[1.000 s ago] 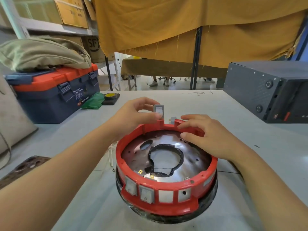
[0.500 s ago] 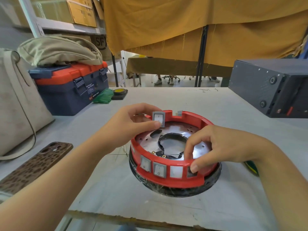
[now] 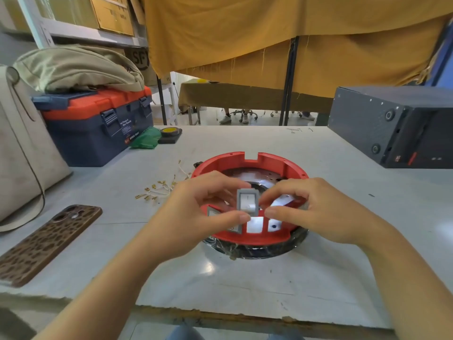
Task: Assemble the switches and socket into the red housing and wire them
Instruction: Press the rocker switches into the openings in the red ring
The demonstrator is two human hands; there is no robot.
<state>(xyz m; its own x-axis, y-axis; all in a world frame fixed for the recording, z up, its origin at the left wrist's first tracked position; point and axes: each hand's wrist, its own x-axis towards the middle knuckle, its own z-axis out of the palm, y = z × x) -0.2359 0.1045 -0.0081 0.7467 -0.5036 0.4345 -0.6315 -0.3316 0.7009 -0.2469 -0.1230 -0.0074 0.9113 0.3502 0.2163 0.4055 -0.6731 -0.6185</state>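
Observation:
The round red housing (image 3: pixel 250 160) sits on a black base in the middle of the table, with a notch in its far rim. Its near wall has rectangular openings; two at the left hold grey switches (image 3: pixel 212 212), partly hidden by my fingers, and the open ones (image 3: pixel 255 225) show bright. My left hand (image 3: pixel 196 214) pinches a grey rocker switch (image 3: pixel 247 202) between thumb and fingers just above the near wall. My right hand (image 3: pixel 316 212) has its fingertips at the switch's right edge and on the housing rim.
White wires with brass terminals (image 3: pixel 159 190) lie left of the housing. A patterned phone (image 3: pixel 49 241) lies at the near left. A blue and orange toolbox (image 3: pixel 98 123), a beige bag (image 3: pixel 22 153), green cloth and tape roll (image 3: pixel 169 132) stand behind left. A black box (image 3: pixel 392 128) stands right.
My left hand carried the switch from the housing's far rim to above the near wall. My right hand moved from the near wall to the switch. The housing now sits farther from me.

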